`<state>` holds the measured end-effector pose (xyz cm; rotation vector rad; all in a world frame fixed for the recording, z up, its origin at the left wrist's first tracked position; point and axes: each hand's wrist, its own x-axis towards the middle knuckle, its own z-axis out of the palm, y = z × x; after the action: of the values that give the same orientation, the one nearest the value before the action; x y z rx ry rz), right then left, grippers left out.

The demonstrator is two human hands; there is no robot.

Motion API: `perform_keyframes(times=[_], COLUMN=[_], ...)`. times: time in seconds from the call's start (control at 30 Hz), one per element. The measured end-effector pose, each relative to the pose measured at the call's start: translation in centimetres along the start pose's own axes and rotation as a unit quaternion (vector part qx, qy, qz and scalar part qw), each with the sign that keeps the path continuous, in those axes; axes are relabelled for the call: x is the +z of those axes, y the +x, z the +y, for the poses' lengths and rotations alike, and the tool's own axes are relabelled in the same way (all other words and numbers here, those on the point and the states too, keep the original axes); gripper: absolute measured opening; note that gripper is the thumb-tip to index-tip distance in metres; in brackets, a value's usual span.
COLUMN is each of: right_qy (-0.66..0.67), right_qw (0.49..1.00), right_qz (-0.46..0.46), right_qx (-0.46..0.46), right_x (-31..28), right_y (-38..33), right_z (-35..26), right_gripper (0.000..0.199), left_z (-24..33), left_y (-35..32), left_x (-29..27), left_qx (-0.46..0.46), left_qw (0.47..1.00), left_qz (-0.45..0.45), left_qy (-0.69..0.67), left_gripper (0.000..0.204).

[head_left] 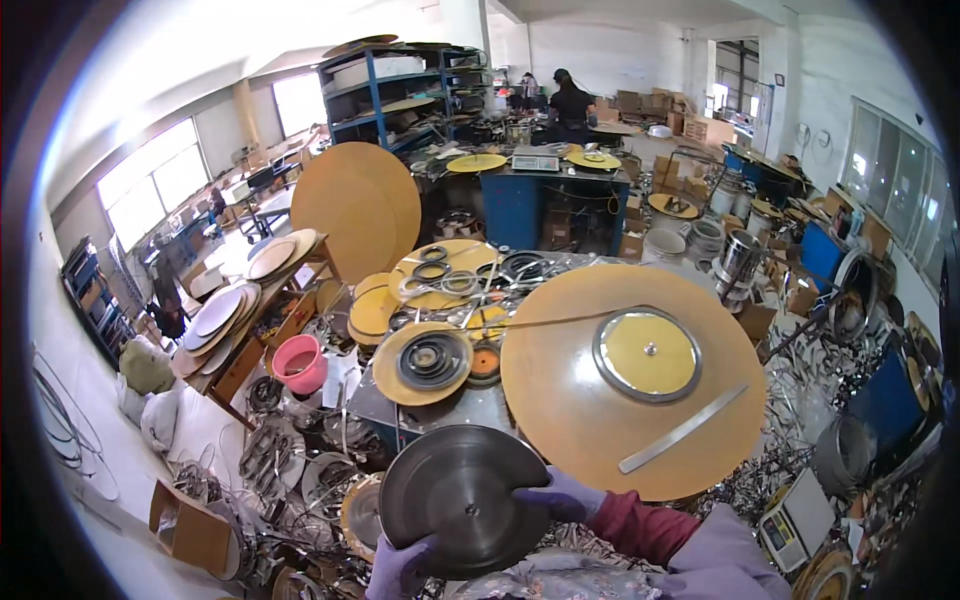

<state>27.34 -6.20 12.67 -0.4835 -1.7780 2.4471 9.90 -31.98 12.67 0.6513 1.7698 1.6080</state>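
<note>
Dark disc — held by both purple-gloved hands

Dark-grey round metal disc, six o'clock: satin, faintly ringed. Large tan round board, four o'clock: smooth, semi-gloss, material unclear.

Grey tabletop crowded with discs and rings
A large tan disc lies at right, a smaller tan disc at left, an orange-centred ring between them, a yellow disc farther back.
</note>
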Motion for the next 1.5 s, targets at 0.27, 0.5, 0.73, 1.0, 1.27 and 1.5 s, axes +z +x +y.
perform_keyframes(times=[0.27,0.5,0.73,1.0,1.27,1.5], right_qy=[0.134,0.136,-0.462,-0.413,-0.377,0.050], right_qw=[0.988,0.990,0.818,0.882,0.908,0.999], right_qz=[-0.032,0.040,0.119,0.063,-0.004,-0.010], right_qx=[-0.065,-0.030,-0.322,-0.216,-0.183,0.004], right_x=[-2.6,-4.8,1.3,1.0,-2.0,-6.7], right_y=[-4.5,-3.4,-0.9,1.5,2.0,2.4], right_z=[-3.7,-4.3,-5.3,0.9,0.8,1.5], right_gripper=[0.057,0.046,0.110,0.116,0.106,0.079], left_z=[8.1,8.3,7.4,3.4,1.6,-0.6], left_y=[0.7,3.1,2.0,2.2,2.5,2.1], left_x=[6.8,7.7,7.3,10.3,11.0,8.8], left_qx=[-0.028,-0.010,-0.010,-0.070,-0.067,-0.102], left_qw=[0.973,0.975,0.986,0.987,0.995,0.964], left_qz=[-0.090,-0.096,-0.051,-0.028,0.002,0.140], left_qy=[-0.210,-0.199,-0.156,-0.141,-0.069,-0.201], left_gripper=[0.060,0.054,0.033,0.029,0.028,0.030])
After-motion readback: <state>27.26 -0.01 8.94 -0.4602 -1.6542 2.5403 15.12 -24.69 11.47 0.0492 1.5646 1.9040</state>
